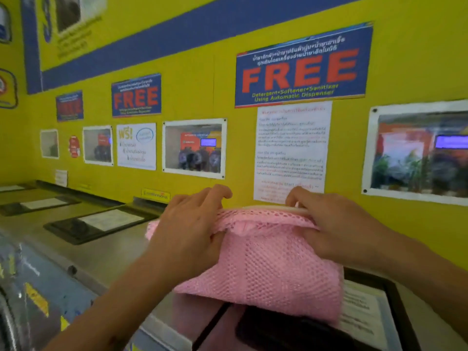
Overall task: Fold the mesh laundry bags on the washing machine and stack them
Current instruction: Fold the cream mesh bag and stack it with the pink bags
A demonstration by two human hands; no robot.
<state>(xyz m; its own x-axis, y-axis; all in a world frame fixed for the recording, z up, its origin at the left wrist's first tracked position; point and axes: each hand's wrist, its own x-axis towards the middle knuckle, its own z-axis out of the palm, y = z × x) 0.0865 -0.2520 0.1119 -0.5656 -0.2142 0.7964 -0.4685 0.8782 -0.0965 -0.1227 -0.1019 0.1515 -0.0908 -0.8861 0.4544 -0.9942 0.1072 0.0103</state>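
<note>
A pink mesh laundry bag (268, 262) hangs in the air over the steel top of the washing machine (119, 252). Both hands hold its upper edge, which is folded over and shows a pale zipper strip. My left hand (192, 231) pinches the left end of that edge, with the thumb under the mesh. Fingers of my right hand (331, 224) curl over the zipper strip at the right end. The bag's lower part drapes toward me and hides whatever lies beneath it.
A dark flat object (291, 333) lies under the bag's lower edge. A black-framed lid with a white label (367, 310) is at the right, and similar lids (101, 224) run along the machine tops to the left. The yellow wall (202, 97) with posters stands just behind.
</note>
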